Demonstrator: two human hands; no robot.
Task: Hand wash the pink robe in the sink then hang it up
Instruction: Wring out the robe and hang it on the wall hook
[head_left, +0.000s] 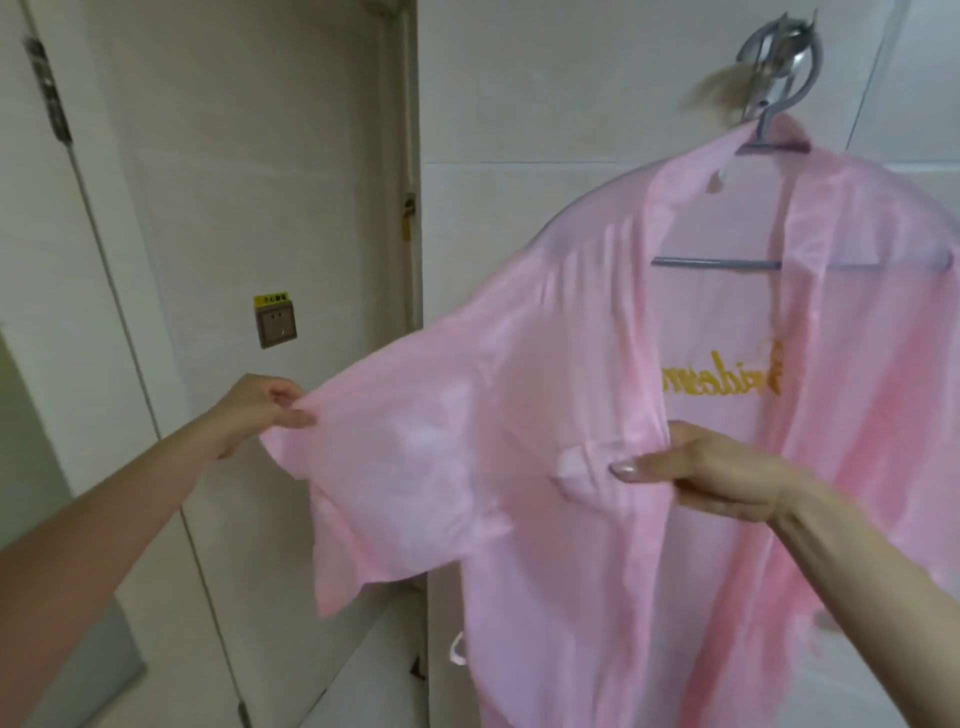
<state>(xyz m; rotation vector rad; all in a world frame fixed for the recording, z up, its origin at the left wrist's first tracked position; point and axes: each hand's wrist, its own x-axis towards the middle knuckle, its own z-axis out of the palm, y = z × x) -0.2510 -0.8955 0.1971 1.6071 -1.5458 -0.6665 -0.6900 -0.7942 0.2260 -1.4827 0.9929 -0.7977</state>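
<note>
Pink robe (571, 415) hangs on a grey hanger (769, 135) from a wall hook (789, 47); left hand (260, 410) pinches the sleeve hem outward, right hand (711, 467) grips the front edge. A harder sideways pull could likely slip it off the hanger

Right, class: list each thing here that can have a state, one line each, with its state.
Robe: hung on the hanger, front open.
Sleeve: pulled out sideways.
Hanger: hooked on the wall hook.
Left hand: pinches the sleeve end.
Right hand: grips the robe's front edge.
Socket: nothing plugged in.
</note>
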